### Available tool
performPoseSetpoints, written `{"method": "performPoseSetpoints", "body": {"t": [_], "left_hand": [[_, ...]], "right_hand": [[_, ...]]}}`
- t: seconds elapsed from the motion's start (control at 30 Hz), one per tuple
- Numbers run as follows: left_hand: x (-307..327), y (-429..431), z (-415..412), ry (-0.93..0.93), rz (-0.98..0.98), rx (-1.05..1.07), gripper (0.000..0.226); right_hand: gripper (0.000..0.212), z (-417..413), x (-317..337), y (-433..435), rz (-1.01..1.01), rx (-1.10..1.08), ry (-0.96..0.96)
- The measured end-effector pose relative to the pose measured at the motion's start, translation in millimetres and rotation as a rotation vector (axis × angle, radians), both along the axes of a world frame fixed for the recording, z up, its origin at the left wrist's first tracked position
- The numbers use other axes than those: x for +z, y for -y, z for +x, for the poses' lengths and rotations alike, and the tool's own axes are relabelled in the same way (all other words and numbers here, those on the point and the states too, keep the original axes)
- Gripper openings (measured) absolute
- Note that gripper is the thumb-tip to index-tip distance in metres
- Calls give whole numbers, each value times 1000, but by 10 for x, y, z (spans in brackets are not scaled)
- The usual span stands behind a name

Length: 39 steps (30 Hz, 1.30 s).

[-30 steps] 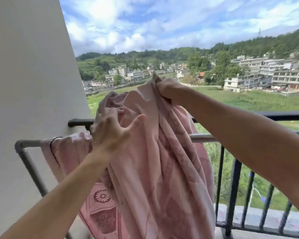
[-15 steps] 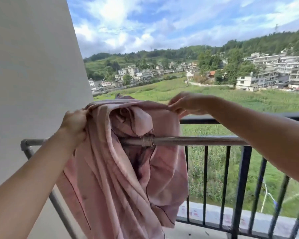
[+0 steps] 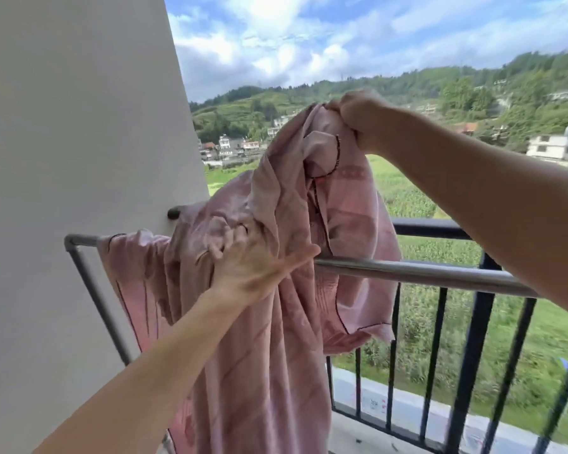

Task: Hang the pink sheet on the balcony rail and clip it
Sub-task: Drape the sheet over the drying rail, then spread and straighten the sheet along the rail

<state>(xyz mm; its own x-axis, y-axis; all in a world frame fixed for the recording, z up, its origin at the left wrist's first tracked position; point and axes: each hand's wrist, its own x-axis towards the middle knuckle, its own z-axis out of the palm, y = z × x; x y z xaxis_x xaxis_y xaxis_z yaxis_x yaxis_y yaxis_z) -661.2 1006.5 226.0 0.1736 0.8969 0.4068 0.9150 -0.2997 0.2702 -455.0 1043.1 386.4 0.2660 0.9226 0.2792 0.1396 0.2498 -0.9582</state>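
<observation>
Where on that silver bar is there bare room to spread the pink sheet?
The silver bar is bare from the right edge of the pink sheet to the right forearm, and for a short stub beside the wall at its left corner. The black railing behind is bare there too. The middle is crowded: bunched cloth under the left hand.

No legible txt anywhere.

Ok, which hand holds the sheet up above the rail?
The right hand, fisted on the sheet well above the rail; the left hand is down at rail height.
</observation>
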Motion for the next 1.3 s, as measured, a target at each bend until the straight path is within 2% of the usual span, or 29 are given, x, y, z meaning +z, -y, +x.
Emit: {"method": "performPoseSetpoints", "body": {"t": [0.03,0.07,0.13,0.17,0.23,0.33,0.37,0.4,0.47,0.53,0.6,0.67,0.73,0.77,0.83,0.9,1.0,1.07,1.17,1.23,1.3], "left_hand": [[-48,19,113,-48,2,57,125],[-58,-4,174,-36,23,98,113],[-16,-140,64,28,75,88,71],[14,-185,-66,20,101,30,56],[161,-190,-389,-1,82,-127,47],[607,-200,-909,85,52,-176,19],[708,-264,-983,166,54,-172,17],[911,-345,-1234,307,98,-106,12],[1094,-633,-1495,676,67,-48,8],[1005,-890,-1497,937,-23,-16,16],[773,-1065,-1393,1009,-96,56,16],[570,-1168,-1361,997,-96,127,21],[494,-1246,-1382,952,-65,159,22],[487,-1270,-1383,924,-45,168,20],[482,-1326,-1358,862,14,191,18],[466,-1408,-1327,803,38,196,21],[404,-1494,-1307,697,41,194,19],[381,-1519,-1407,636,61,242,16],[338,-1577,-1521,606,51,229,21],[313,-1598,-1421,553,11,179,20],[309,-1600,-1279,532,22,159,24]], "right_hand": [[29,-14,16,29,4,35,4],[25,-24,35,14,9,50,11],[17,-16,54,13,45,48,111],[14,44,27,33,59,17,193],[14,263,-76,128,77,-66,340],[14,463,-270,112,141,-182,728],[16,520,-306,103,187,-200,810],[18,314,-193,-169,271,-175,815],[20,-1,-124,-471,336,-223,872],[14,-139,-259,-715,256,-290,962],[15,-161,-542,-798,111,-261,1074],[18,-254,-794,-743,13,-104,1172],[15,-415,-860,-555,43,102,1208],[22,-490,-845,-420,32,241,1188],[40,-628,-813,-176,-114,478,1076],[40,-751,-894,-109,-194,527,1006],[14,-736,-1046,-194,-15,259,1129],[15,-401,-971,-301,8,13,1233],[18,446,-744,-369,-167,-359,1252],[17,777,-702,-369,-318,-479,1268],[19,773,-775,-412,-399,-511,1344]]}}
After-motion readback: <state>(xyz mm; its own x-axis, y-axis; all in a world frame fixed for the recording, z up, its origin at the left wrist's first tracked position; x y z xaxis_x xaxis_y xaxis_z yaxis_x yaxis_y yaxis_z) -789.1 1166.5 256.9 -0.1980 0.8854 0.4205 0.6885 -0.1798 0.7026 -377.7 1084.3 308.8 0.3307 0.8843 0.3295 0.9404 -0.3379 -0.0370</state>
